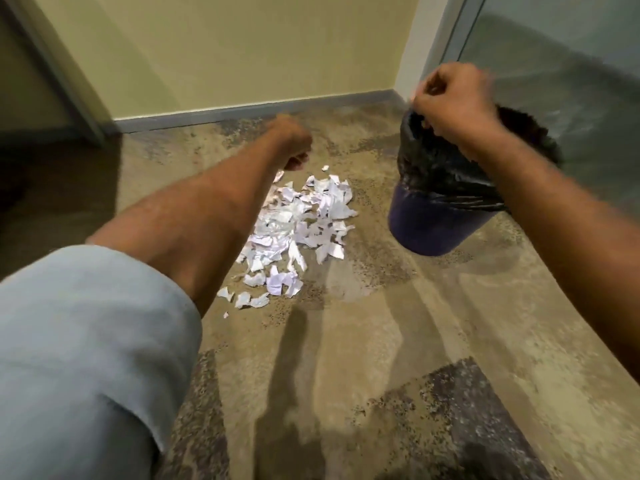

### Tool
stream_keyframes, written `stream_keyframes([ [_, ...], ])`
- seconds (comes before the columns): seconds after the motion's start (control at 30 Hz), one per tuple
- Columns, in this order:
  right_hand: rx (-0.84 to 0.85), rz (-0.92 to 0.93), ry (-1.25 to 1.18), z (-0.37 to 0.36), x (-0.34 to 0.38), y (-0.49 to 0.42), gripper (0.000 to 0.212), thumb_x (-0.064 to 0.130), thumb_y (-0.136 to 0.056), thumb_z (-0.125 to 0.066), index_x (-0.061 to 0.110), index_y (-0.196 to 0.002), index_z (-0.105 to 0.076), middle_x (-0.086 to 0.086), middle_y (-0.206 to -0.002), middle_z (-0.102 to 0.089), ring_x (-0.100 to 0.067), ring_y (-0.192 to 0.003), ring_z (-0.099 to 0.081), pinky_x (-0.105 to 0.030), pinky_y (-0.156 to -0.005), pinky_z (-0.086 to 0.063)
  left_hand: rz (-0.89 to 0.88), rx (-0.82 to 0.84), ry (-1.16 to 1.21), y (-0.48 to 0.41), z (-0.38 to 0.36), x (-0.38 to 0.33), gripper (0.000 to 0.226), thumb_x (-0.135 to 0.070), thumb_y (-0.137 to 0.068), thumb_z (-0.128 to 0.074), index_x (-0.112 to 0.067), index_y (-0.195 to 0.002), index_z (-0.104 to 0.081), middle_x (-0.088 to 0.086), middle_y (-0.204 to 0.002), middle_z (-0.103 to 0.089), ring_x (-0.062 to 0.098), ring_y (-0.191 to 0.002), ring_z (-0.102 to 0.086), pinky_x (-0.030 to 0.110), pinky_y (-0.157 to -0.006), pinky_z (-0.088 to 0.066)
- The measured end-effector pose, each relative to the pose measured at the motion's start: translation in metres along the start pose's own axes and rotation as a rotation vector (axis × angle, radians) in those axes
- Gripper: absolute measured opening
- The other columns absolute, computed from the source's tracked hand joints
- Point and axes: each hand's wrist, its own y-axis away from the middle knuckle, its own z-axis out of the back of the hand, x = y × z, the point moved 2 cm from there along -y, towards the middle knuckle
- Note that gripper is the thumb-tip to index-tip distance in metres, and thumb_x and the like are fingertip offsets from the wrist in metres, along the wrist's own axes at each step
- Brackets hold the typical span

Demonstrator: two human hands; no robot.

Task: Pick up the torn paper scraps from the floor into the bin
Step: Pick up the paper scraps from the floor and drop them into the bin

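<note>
White paper scraps (301, 223) lie in one loose heap on the floor (381, 341), which is mottled brown-grey. We see none in the bin (433, 230). The heap sits mid-frame with the bin just to its right, near but apart, so each handful needs only a short carry. The bin is dark purple, with a black bin liner (436, 168) folded over the rim. It may lean toward the heap, but with the wide lens we cannot be sure.

Our right hand (453, 98) is at the bin's rim, fingers curled and pinching the liner edge. Our judgement is that it keeps the mouth open and steadies the bin, since a loose liner would sag shut and a light bin could slide when paper drops in.

Our left hand (292, 142) hangs over the far edge of the heap with the arm stretched across it and the fingers curled under. It is blurred, so we cannot tell whether it pinches a scrap or is clenched on nothing.

A grey sleeve (86, 341) is rolled up at the left elbow, out of the way of the paper. The heap lies out from the wall (242, 46) and skirting (242, 110), so it is reachable from any side.

We judge the step to be the first grabs, with the task barely begun. The scraps are thin and flat, and the small strays at the near end will likely need pinching singly.
</note>
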Motion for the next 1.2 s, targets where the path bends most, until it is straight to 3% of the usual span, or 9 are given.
stream_keyframes([
  [0.07,0.148,0.038,-0.093,-0.028,0.041,0.013,0.014,0.029,-0.097,-0.076,0.017,-0.104,-0.078,0.001,-0.091,-0.075,-0.011,-0.079,-0.073,-0.031,-0.069,-0.061,0.06,0.119,-0.114,0.0,0.008,0.041,0.018,-0.005,-0.105,-0.061,-0.001,-0.088,-0.06,0.017,-0.093,-0.067,0.025,-0.07,-0.064,0.035,-0.065,-0.062],
  [0.17,0.391,0.063,-0.17,-0.072,0.068,0.045,0.013,0.02,-0.097,-0.078,0.007,-0.1,-0.077,-0.001,-0.086,-0.077,-0.01,-0.068,-0.071,-0.024,-0.058,-0.055,0.159,0.311,-0.276,0.008,0.007,0.095,0.017,-0.013,-0.103,-0.068,0.002,-0.109,-0.066,0.014,-0.096,-0.072,0.024,-0.07,-0.067,0.032,-0.057,-0.062],
  [0.27,0.569,0.12,-0.134,-0.118,0.068,0.088,0.011,0.016,-0.095,-0.079,0.005,-0.098,-0.077,-0.002,-0.089,-0.079,-0.012,-0.076,-0.073,-0.024,-0.062,-0.058,0.228,0.417,-0.433,0.024,0.01,0.143,0.027,-0.018,-0.095,-0.078,0.003,-0.111,-0.071,0.014,-0.1,-0.078,0.026,-0.077,-0.074,0.037,-0.067,-0.066],
  [0.37,0.688,0.139,-0.129,-0.159,0.051,0.125,0.012,0.017,-0.087,-0.087,0.011,-0.093,-0.079,-0.001,-0.086,-0.077,-0.013,-0.075,-0.07,-0.031,-0.068,-0.055,0.276,0.405,-0.526,0.044,0.017,0.175,0.039,-0.021,-0.087,-0.086,-0.002,-0.117,-0.073,0.017,-0.107,-0.078,0.032,-0.095,-0.078,0.05,-0.083,-0.065],
  [0.53,0.812,0.186,0.05,-0.2,0.015,0.167,0.043,0.024,-0.081,-0.093,0.017,-0.119,-0.076,-0.005,-0.117,-0.072,-0.023,-0.105,-0.069,-0.032,-0.083,-0.054,0.242,0.318,-0.526,0.094,0.003,0.216,0.062,-0.018,-0.08,-0.093,-0.016,-0.134,-0.062,0.014,-0.135,-0.058,0.037,-0.113,-0.066,0.049,-0.08,-0.066],
  [0.73,0.885,0.259,0.214,-0.24,-0.014,0.2,0.085,0.026,-0.078,-0.094,0.03,-0.152,-0.052,-0.006,-0.153,-0.045,-0.029,-0.134,-0.053,-0.043,-0.1,-0.053,0.166,0.198,-0.684,0.133,-0.03,0.266,0.119,-0.044,-0.061,-0.101,-0.028,-0.16,-0.036,0.017,-0.161,-0.033,0.042,-0.148,-0.033,0.051,-0.117,-0.043],
  [0.83,0.915,0.225,0.201,-0.257,-0.014,0.212,0.107,0.024,-0.074,-0.096,0.033,-0.162,-0.036,-0.007,-0.168,-0.028,-0.033,-0.147,-0.042,-0.049,-0.11,-0.05,0.165,0.075,-0.591,0.133,-0.038,0.279,0.109,-0.033,-0.066,-0.1,-0.033,-0.158,-0.041,0.017,-0.16,-0.029,0.042,-0.147,-0.031,0.052,-0.117,-0.043],
  [1.0,0.953,0.24,0.262,-0.292,-0.01,0.22,0.125,0.033,-0.064,-0.102,0.036,-0.163,-0.026,-0.009,-0.173,-0.018,-0.036,-0.153,-0.034,-0.049,-0.111,-0.049,0.121,-0.043,-0.394,0.126,-0.045,0.284,0.057,-0.013,-0.084,-0.085,-0.023,-0.137,-0.065,0.013,-0.137,-0.058,0.032,-0.123,-0.059,0.039,-0.101,-0.052],
  [1.2,0.915,0.216,0.063,-0.311,-0.004,0.222,0.102,0.031,-0.067,-0.1,0.026,-0.152,-0.046,-0.011,-0.148,-0.041,-0.033,-0.129,-0.054,-0.046,-0.103,-0.053,0.082,-0.117,-0.218,0.117,-0.05,0.283,0.046,0.0,-0.086,-0.078,-0.015,-0.128,-0.069,0.014,-0.109,-0.072,0.029,-0.099,-0.068,0.036,-0.084,-0.056],
])
